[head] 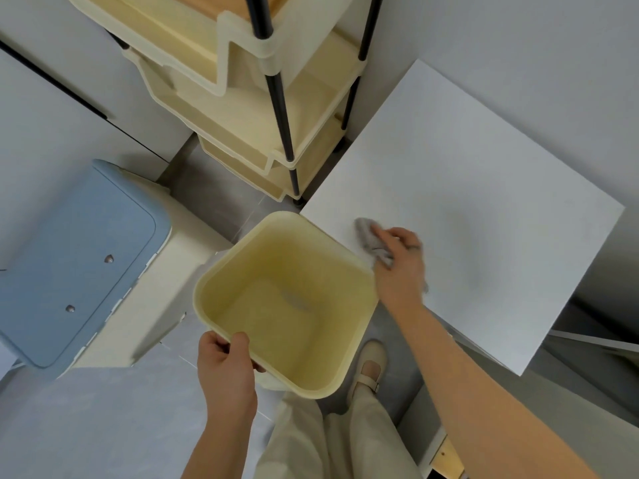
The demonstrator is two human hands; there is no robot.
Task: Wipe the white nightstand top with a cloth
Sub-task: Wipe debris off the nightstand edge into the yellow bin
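Grey cloth [368, 236] bunched in right hand [397, 264], fingers curled round it, at nightstand top [484, 202] edge beside bin [198, 299]. Judged soft, light, limp (folds easily): keep it wadded under the palm. Left hand [224, 368] grips bin rim.

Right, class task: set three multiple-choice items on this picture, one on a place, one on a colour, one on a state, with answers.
1. Where on the nightstand top is the cloth? A) far corner by the wall B) near edge beside the bin C) dead centre
2. What colour is the bin? A) pale yellow B) blue C) black
3. What is the left hand doing? A) hanging idle B) pressing the nightstand C) gripping the bin's rim
Answers: 1 B, the right hand holds the cloth next to the bin; 2 A, its walls are pale yellow; 3 C, its fingers curl over the rim.
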